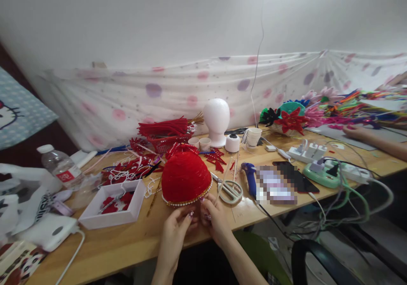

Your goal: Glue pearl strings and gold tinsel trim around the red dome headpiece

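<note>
A red dome-shaped cap [186,174], trimmed with white beads and a gold edging along its lower rim, sits on the wooden table in front of me. Just below the rim, my left hand [178,225] has its thumb and fingers pinched together. My right hand [215,218] is closed too, its fingers curled at the beaded rim's right end. Whatever lies between the fingertips is too small to make out. A thin stick [225,177] slants down towards my right hand. Right of the cap are scissors [230,191] with pale handles.
A white box [111,221] with red pieces stands left, near a water bottle [59,166]. Behind are a foam head [216,117] and a basket of red stems [163,130]. Rightward lie a blue glue gun [250,181], phone [297,177] and power strips [321,174]. Another person's hand [358,132] is far right.
</note>
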Demonstrator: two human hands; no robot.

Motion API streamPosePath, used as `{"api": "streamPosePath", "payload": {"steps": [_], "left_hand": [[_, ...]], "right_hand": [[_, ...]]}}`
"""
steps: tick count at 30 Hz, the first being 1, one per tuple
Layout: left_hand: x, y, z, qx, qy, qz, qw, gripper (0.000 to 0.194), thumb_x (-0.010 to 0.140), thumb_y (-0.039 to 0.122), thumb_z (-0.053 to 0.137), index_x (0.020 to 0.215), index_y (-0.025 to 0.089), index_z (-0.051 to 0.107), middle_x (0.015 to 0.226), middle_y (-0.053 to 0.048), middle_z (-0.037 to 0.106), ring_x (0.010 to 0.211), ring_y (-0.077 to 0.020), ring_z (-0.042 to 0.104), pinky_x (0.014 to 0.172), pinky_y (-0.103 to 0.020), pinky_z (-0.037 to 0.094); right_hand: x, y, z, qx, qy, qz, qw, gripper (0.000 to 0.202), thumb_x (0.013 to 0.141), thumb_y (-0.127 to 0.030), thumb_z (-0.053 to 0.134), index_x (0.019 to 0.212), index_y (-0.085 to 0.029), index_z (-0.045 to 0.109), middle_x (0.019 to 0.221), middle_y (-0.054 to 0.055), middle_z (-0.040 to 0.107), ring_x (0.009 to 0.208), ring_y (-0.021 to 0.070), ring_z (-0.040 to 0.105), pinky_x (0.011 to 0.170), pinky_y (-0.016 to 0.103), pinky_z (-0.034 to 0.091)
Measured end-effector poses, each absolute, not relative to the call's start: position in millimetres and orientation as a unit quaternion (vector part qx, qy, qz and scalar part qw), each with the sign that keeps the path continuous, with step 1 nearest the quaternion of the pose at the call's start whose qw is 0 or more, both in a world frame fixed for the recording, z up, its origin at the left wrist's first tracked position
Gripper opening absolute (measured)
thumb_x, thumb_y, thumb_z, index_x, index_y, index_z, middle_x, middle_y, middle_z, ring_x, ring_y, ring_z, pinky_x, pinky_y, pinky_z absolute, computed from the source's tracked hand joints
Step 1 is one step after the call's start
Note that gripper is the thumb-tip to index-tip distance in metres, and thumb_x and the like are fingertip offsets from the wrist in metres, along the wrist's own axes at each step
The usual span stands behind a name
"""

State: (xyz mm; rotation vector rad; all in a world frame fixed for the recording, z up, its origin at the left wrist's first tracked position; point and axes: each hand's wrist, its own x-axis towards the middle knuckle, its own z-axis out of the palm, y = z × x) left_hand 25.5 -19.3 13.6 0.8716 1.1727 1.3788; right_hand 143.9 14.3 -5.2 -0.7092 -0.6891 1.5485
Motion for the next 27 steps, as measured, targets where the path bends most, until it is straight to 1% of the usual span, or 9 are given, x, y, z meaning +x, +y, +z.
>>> {"api": "streamPosePath", "payload": {"steps": [2, 4, 8, 13, 15, 18, 21, 24, 27], "left_hand": [[34, -13, 17, 0.353, 0.464, 0.580, 0.568, 0.057, 0.049, 0.050, 0.096, 0.090, 0.013, 0.080, 0.097, -0.015, 0.081, 0.085, -0.0263, 0.076, 0.077, -0.037, 0.064], [40, -8, 20, 0.338, 0.445, 0.587, 0.586, 0.056, 0.049, 0.049, 0.096, 0.089, 0.013, 0.080, 0.097, -0.014, 0.080, 0.092, -0.0286, 0.076, 0.086, -0.040, 0.062], [46, -3, 23, 0.301, 0.428, 0.612, 0.593, 0.054, 0.053, 0.047, 0.096, 0.093, 0.015, 0.079, 0.096, -0.010, 0.080, 0.103, -0.0299, 0.074, 0.095, -0.042, 0.059], [48, -3, 18, 0.219, 0.430, 0.639, 0.598, 0.059, 0.043, 0.022, 0.100, 0.097, 0.015, 0.078, 0.092, -0.008, 0.081, 0.103, -0.0324, 0.074, 0.095, -0.042, 0.059], [48, -3, 15, 0.212, 0.431, 0.638, 0.602, 0.055, 0.044, 0.018, 0.099, 0.095, 0.014, 0.078, 0.094, -0.009, 0.081, 0.104, -0.0324, 0.074, 0.095, -0.042, 0.058], [46, -6, 11, 0.220, 0.446, 0.619, 0.608, 0.051, 0.049, 0.020, 0.098, 0.095, 0.012, 0.078, 0.098, -0.012, 0.080, 0.102, -0.0326, 0.074, 0.094, -0.042, 0.058], [44, -9, 10, 0.233, 0.456, 0.607, 0.608, 0.052, 0.054, 0.027, 0.097, 0.099, 0.011, 0.078, 0.100, -0.014, 0.080, 0.099, -0.0326, 0.075, 0.092, -0.043, 0.059], [43, -11, 7, 0.245, 0.466, 0.599, 0.604, 0.045, 0.061, 0.037, 0.094, 0.094, 0.011, 0.078, 0.098, -0.015, 0.080, 0.095, -0.0307, 0.075, 0.089, -0.041, 0.060], [45, -11, 4, 0.231, 0.488, 0.606, 0.584, 0.045, 0.062, 0.044, 0.092, 0.090, 0.012, 0.077, 0.096, -0.014, 0.080, 0.091, -0.0299, 0.075, 0.087, -0.041, 0.061]], "right_hand": [[143, 12, 0, -0.308, -0.290, 0.668, 0.612, 0.044, 0.068, -0.047, 0.087, 0.073, -0.019, 0.054, 0.044, -0.015, 0.037, 0.038, 0.0018, 0.024, 0.036, 0.014, 0.018], [142, 10, 5, -0.313, -0.281, 0.668, 0.614, 0.046, 0.064, -0.050, 0.087, 0.073, -0.020, 0.054, 0.043, -0.015, 0.036, 0.038, 0.0019, 0.022, 0.036, 0.014, 0.017], [141, 6, 9, -0.320, -0.277, 0.671, 0.608, 0.049, 0.063, -0.056, 0.087, 0.074, -0.020, 0.055, 0.043, -0.015, 0.034, 0.038, 0.0021, 0.018, 0.036, 0.015, 0.016], [142, 5, 8, -0.328, -0.280, 0.669, 0.606, 0.047, 0.066, -0.056, 0.087, 0.080, -0.019, 0.062, 0.045, -0.013, 0.037, 0.040, 0.0029, 0.021, 0.038, 0.016, 0.017], [144, 5, 6, -0.331, -0.279, 0.668, 0.605, 0.046, 0.068, -0.056, 0.086, 0.081, -0.018, 0.064, 0.047, -0.012, 0.037, 0.042, 0.0033, 0.022, 0.040, 0.016, 0.018], [145, 3, 3, -0.337, -0.279, 0.667, 0.603, 0.044, 0.070, -0.056, 0.085, 0.082, -0.019, 0.066, 0.050, -0.011, 0.038, 0.044, 0.0041, 0.024, 0.041, 0.017, 0.020], [147, 2, 2, -0.343, -0.281, 0.669, 0.596, 0.042, 0.073, -0.057, 0.083, 0.083, -0.019, 0.067, 0.050, -0.011, 0.036, 0.044, 0.0046, 0.022, 0.041, 0.017, 0.019], [148, 1, 5, -0.349, -0.289, 0.677, 0.580, 0.040, 0.076, -0.055, 0.083, 0.086, -0.019, 0.068, 0.048, -0.012, 0.032, 0.043, 0.0042, 0.019, 0.039, 0.016, 0.016], [149, 1, 10, -0.357, -0.303, 0.671, 0.575, 0.039, 0.075, -0.054, 0.083, 0.085, -0.019, 0.069, 0.049, -0.011, 0.034, 0.042, 0.0039, 0.018, 0.038, 0.017, 0.014]]}}
